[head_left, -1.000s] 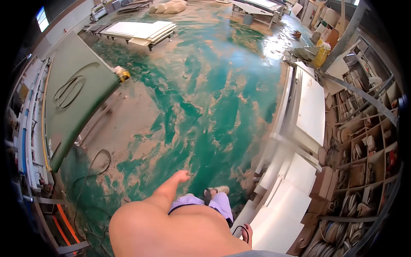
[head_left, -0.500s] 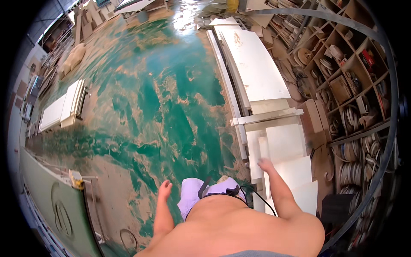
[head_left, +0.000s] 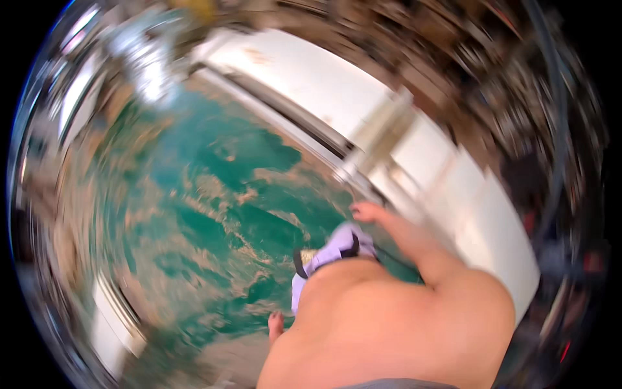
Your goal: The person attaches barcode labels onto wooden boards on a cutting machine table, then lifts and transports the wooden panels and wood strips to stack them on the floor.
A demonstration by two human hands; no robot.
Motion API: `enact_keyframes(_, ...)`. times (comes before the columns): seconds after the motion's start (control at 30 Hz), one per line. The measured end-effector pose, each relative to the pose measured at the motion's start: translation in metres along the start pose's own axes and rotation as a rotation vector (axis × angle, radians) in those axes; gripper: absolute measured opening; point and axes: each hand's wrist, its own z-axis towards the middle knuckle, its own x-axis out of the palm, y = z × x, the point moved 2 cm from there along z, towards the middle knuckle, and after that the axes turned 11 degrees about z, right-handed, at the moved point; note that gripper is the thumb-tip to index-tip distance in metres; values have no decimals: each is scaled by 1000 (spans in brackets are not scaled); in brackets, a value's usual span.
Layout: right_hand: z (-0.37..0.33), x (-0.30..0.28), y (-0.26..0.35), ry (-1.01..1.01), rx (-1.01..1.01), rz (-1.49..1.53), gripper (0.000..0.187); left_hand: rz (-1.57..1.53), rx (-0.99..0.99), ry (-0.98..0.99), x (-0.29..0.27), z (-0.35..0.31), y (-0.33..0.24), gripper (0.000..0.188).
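Observation:
My right hand hangs over the floor beside the near edge of a long stack of white boards. Its fingers are loosely bent and slightly apart, and nothing shows in them. Low by my hip, my left hand shows only in part; its fingertips look loose and I see nothing held. A pale crosspiece lies across the white stack. The lilac shorts I wear have a black strap. Turning blur softens the whole picture.
The green floor is streaked with tan dust. A smaller stack of white panels stands at the lower left. Smeared shelving runs behind the long stack on the right. A dark cable hangs by my right forearm.
My view has swung to the right, so the long white stack now slants across it. My right hand has moved off from over the boards; my left hand sits lower.

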Motion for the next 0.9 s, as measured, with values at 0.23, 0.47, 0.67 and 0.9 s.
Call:
enact_keyframes(0.23, -11, 37, -14, -147, 445, 48, 43, -19, 229, -116, -176, 154, -273, 42)
enact_keyframes(0.47, 65, 34, -49, -277, 792, 290, 37, 226, 428, -109, -226, 244, -470, 46)
enact_keyframes(0.67, 211, -48, -28, -451, 602, 363, 37, 528, 320, 70, -190, 233, -582, 49)
enact_keyframes(0.9, 295, -182, -23, -762, 693, 567, 46, 554, 319, -129, -225, 201, -636, 46)
